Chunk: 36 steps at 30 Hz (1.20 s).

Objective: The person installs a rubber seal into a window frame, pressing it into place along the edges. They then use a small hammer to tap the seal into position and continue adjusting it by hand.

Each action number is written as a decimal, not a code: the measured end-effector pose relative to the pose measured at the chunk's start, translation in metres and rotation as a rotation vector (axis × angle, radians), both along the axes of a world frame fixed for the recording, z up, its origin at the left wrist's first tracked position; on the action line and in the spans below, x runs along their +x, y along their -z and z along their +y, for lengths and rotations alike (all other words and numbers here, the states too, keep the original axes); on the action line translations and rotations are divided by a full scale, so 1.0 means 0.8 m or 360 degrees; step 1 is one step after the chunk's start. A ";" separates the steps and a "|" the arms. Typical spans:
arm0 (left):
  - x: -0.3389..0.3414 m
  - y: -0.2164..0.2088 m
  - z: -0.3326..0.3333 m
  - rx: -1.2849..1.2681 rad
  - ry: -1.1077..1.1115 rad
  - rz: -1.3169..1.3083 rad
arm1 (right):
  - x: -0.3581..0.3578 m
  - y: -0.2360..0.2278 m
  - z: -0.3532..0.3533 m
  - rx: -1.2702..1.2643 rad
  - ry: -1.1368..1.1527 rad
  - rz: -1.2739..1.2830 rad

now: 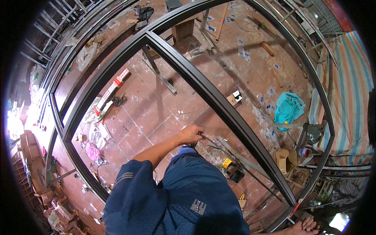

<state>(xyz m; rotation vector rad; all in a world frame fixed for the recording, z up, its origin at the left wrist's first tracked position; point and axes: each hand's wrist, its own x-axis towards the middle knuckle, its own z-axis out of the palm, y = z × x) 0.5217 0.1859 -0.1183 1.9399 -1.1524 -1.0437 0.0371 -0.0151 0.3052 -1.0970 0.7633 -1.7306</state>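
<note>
A large dark metal frame with a crossbar surrounds me, raised above the tiled floor. My left hand is closed in front of my body, inside the frame. A thin dark strip runs from its fingers toward the frame's lower right corner; its exact kind is unclear. Beside that corner, at the lower right edge of the picture, my right hand has its fingers curled. Whatever lies under those fingers is hidden.
Below lie a yellow-and-black tool, a small open box, a teal cloth and a long red-and-white box. A cardboard box stands right. Metal bars fill the upper left; a striped tarp hangs right.
</note>
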 end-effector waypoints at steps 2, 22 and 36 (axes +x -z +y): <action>0.033 -0.042 -0.003 0.0002 -0.0204 0.0123 | -0.012 0.020 -0.011 0.0094 0.0056 0.0046; 0.057 -0.106 -0.061 -0.0824 -0.0977 -0.1146 | 0.022 0.199 -0.037 0.0904 0.0542 0.0509; 0.123 -0.078 -0.042 -0.0718 -0.0716 -0.1496 | 0.313 0.348 -0.099 0.0090 -0.1076 0.2256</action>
